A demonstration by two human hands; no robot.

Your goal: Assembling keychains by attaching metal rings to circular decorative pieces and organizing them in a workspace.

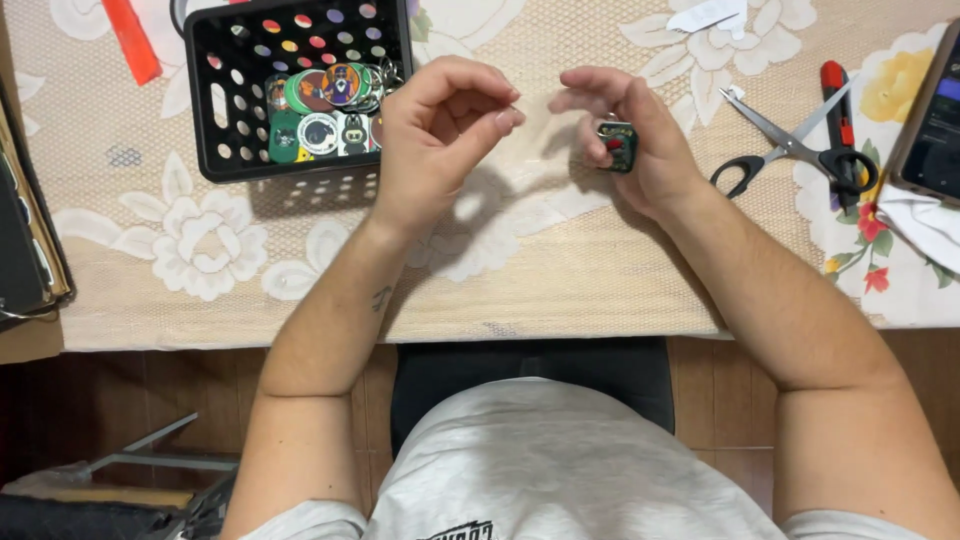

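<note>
- The person sat at a table (560, 290) covered with a beige floral cloth, both bare hands raised just above it, close together but not touching.
- Right hand (630, 135) was curled around a small dark keychain (618, 146) with a bit of red and green on it; the lower fingers pinned it against the palm, so a proper grasp on it.
- Left hand (440, 130) had thumb and forefinger pinched together at the tips. Whatever sat between them was too small to make out, so can't tell if it gripped anything.
- Just left of the left hand stood a black plastic basket (215, 110) with holes in its walls, holding a pile of round badges (320, 100) in green, orange and black.
- Off to the right lay a pair of scissors (790, 150) with black handles, blades open, and a red and black pen (838, 100) crossing right by them.
- A phone (935, 120) sat at the far right edge, with white cloth (925, 225) below it.
- An orange strip (130, 40) lay at the top left, beyond the basket.
</note>
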